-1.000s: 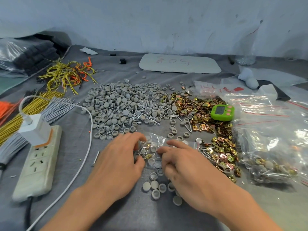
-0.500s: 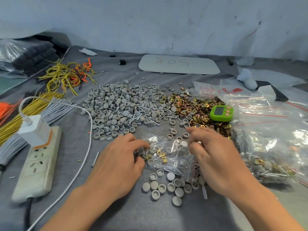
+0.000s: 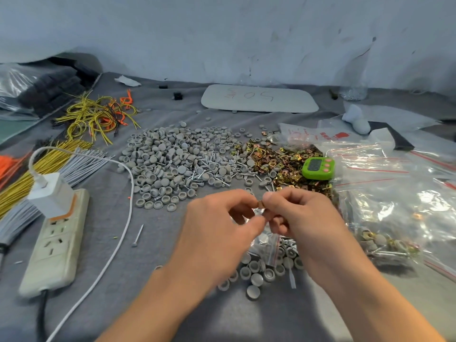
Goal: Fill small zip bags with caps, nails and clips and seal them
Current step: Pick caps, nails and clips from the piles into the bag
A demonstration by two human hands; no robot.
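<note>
Both hands meet mid-table: left hand (image 3: 217,233) and right hand (image 3: 303,223) each pinch the top of the small zip bag (image 3: 265,239) - grey caps (image 3: 172,156) heaped just beyond.

Zip bag (image 3: 267,244): your left hand (image 3: 217,233) and right hand (image 3: 303,223) pinch its top and cover most of it; you see only a lower strip.
Brown speck (image 3: 260,205): sits between your fingertips, too small to name.
Timer (image 3: 317,168): you cannot read its digits.
Filled bags (image 3: 394,218): blurred by glare and cut by the right edge.
Power strip (image 3: 55,240): its cord runs off the bottom edge.
Wire bundles (image 3: 37,166): cut by the left edge.
</note>
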